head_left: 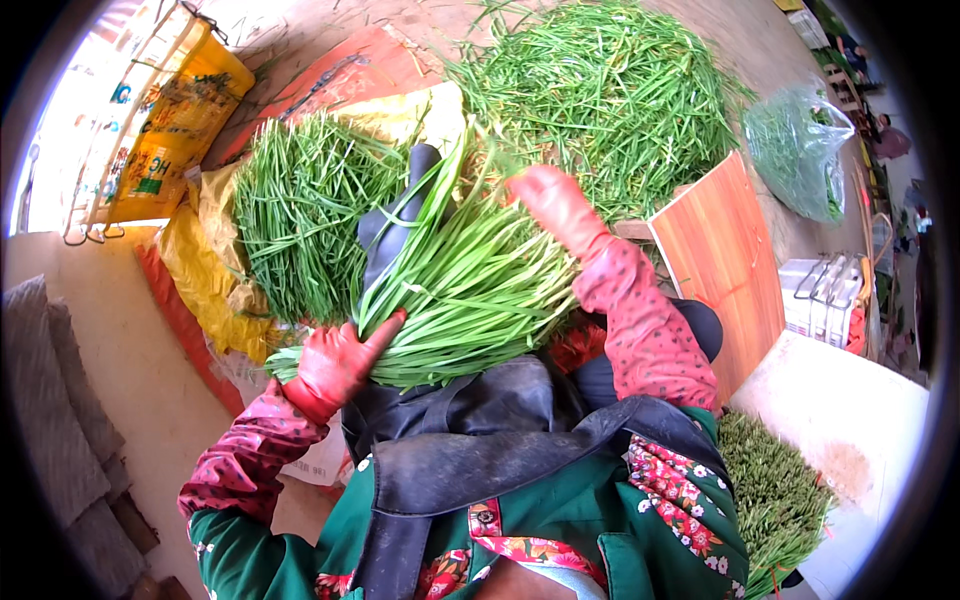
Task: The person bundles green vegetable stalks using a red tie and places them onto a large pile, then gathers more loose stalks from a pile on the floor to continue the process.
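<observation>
1. Across the worker's lap, the bunch of long green leaves (470, 310) lies fanned over a dark apron (470, 440); I judge the apron serves as work surface and shield from damp.
2. The gloved left hand (338, 365) is clamped on the leafy end of the bunch, thumb laid over the top, fingers mostly hidden. This apparently stops the leaves from sliding apart.
3. The gloved right hand (555, 205) is raised beside the paler stem ends, fingers drawn near one another. Blur prevents me from telling whether anything is pinched there.
4. Ahead and to the left, a stack of leaves (310, 215) lies roughly aligned, near a yellow sheet (190, 240), presumably spread to keep produce off the floor.
5. Beyond the right hand, a loose heap (610, 100) lies tangled, within what looks like easy reach.
6. On the right, a wood-grained board (725, 270) leans between worker and clear bag (800, 150); its purpose I cannot establish. Behind it, bundled stems (765, 490) stand packed by the worker's side.
</observation>
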Action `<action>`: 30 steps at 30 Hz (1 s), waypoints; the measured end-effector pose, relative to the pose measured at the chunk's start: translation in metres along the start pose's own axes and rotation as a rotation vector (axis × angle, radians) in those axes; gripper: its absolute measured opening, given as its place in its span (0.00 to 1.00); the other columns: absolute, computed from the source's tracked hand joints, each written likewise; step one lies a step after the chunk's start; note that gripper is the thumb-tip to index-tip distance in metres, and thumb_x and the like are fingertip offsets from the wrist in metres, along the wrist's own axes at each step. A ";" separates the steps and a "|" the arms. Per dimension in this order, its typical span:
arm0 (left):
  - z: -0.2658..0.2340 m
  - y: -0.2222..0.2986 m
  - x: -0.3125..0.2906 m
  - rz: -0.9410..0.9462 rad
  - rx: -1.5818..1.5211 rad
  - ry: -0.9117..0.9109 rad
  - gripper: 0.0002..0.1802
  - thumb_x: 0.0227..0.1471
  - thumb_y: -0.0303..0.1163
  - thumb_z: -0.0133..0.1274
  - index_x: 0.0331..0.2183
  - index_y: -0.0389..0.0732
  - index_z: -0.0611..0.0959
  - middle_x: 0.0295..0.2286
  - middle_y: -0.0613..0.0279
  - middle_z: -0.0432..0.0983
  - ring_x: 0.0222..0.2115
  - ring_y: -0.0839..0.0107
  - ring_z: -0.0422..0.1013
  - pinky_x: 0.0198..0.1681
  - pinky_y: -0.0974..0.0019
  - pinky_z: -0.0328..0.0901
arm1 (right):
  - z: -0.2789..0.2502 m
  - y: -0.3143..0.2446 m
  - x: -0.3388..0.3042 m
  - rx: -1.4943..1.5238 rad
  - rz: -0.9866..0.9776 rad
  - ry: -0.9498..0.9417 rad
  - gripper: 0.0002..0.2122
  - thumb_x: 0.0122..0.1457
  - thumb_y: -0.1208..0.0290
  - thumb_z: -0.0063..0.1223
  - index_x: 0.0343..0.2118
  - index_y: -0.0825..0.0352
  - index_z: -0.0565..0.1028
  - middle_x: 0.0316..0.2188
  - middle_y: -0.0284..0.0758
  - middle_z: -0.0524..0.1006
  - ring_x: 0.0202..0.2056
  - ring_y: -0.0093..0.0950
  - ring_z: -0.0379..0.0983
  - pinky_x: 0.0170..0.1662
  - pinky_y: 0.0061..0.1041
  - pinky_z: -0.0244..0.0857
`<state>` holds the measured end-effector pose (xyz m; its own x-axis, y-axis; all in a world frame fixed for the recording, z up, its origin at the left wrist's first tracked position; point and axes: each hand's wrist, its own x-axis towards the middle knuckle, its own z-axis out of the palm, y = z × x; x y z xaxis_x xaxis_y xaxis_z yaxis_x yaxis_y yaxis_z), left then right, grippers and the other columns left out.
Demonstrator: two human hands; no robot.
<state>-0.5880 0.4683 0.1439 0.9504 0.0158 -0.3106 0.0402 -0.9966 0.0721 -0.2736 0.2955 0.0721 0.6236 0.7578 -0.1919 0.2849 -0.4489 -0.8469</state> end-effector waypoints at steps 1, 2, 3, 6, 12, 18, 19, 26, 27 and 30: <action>-0.001 0.001 0.001 0.000 -0.001 -0.006 0.37 0.45 0.24 0.43 0.56 0.67 0.60 0.19 0.51 0.67 0.19 0.52 0.70 0.20 0.52 0.65 | -0.010 0.008 0.010 -0.011 0.152 0.113 0.12 0.55 0.62 0.50 0.29 0.67 0.75 0.22 0.36 0.76 0.23 0.29 0.71 0.31 0.29 0.65; -0.001 0.002 0.002 -0.002 -0.005 -0.006 0.37 0.45 0.24 0.43 0.56 0.67 0.60 0.19 0.50 0.68 0.19 0.51 0.70 0.21 0.51 0.65 | -0.027 0.016 0.022 -0.143 0.221 0.165 0.13 0.56 0.62 0.46 0.28 0.68 0.75 0.19 0.36 0.75 0.19 0.28 0.70 0.29 0.29 0.65; -0.001 0.001 0.003 0.003 0.004 -0.002 0.37 0.45 0.24 0.43 0.56 0.67 0.60 0.19 0.50 0.68 0.19 0.51 0.70 0.21 0.52 0.65 | -0.034 0.033 0.033 0.010 0.227 0.302 0.14 0.57 0.63 0.44 0.28 0.70 0.74 0.16 0.34 0.73 0.16 0.26 0.68 0.27 0.28 0.63; 0.002 0.001 -0.001 -0.011 -0.003 0.007 0.37 0.45 0.24 0.43 0.56 0.67 0.61 0.18 0.50 0.67 0.19 0.51 0.70 0.21 0.52 0.65 | -0.039 -0.031 0.062 0.270 0.146 0.050 0.20 0.54 0.53 0.52 0.38 0.69 0.72 0.28 0.35 0.75 0.30 0.22 0.71 0.31 0.23 0.64; 0.005 -0.002 -0.001 0.004 0.010 0.037 0.38 0.44 0.23 0.43 0.56 0.65 0.62 0.17 0.52 0.66 0.18 0.54 0.69 0.21 0.53 0.64 | 0.005 -0.057 0.094 0.200 0.128 0.043 0.19 0.49 0.59 0.57 0.36 0.71 0.74 0.26 0.34 0.75 0.23 0.24 0.69 0.28 0.25 0.65; 0.013 0.002 -0.005 -0.063 -0.074 0.122 0.38 0.40 0.25 0.48 0.55 0.64 0.65 0.18 0.53 0.65 0.18 0.54 0.69 0.21 0.53 0.63 | -0.079 0.042 0.017 0.478 0.189 -0.155 0.18 0.58 0.57 0.45 0.40 0.69 0.73 0.28 0.35 0.76 0.25 0.20 0.71 0.23 0.17 0.62; 0.014 0.002 -0.004 -0.074 -0.081 0.124 0.39 0.39 0.25 0.49 0.55 0.63 0.65 0.18 0.53 0.65 0.18 0.54 0.69 0.21 0.53 0.63 | -0.071 0.035 -0.014 0.607 0.366 -0.234 0.19 0.59 0.56 0.44 0.41 0.69 0.73 0.28 0.35 0.76 0.26 0.21 0.71 0.24 0.19 0.64; -0.018 -0.019 0.005 -0.241 -0.093 0.352 0.43 0.35 0.19 0.50 0.55 0.61 0.66 0.20 0.52 0.67 0.19 0.52 0.69 0.22 0.53 0.63 | -0.015 -0.007 -0.074 1.330 0.211 -0.388 0.22 0.61 0.55 0.39 0.47 0.70 0.69 0.39 0.36 0.76 0.35 0.24 0.74 0.37 0.26 0.68; -0.022 -0.023 0.010 -0.238 -0.123 0.404 0.44 0.35 0.18 0.50 0.55 0.61 0.65 0.20 0.52 0.67 0.19 0.52 0.69 0.22 0.52 0.63 | -0.020 -0.011 -0.075 1.305 0.191 -0.381 0.22 0.61 0.54 0.40 0.46 0.69 0.70 0.39 0.35 0.76 0.34 0.22 0.73 0.36 0.24 0.68; -0.003 -0.033 -0.006 -0.353 -0.072 0.073 0.52 0.33 0.16 0.49 0.60 0.61 0.52 0.23 0.50 0.70 0.22 0.50 0.71 0.24 0.50 0.64 | -0.009 -0.007 -0.065 0.804 -0.160 -0.388 0.17 0.60 0.61 0.42 0.45 0.68 0.72 0.34 0.30 0.75 0.29 0.14 0.69 0.29 0.13 0.63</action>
<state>-0.5944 0.5017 0.1463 0.8937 0.3659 -0.2597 0.3884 -0.9206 0.0396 -0.3094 0.2453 0.0949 0.2896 0.9544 -0.0729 -0.3382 0.0308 -0.9406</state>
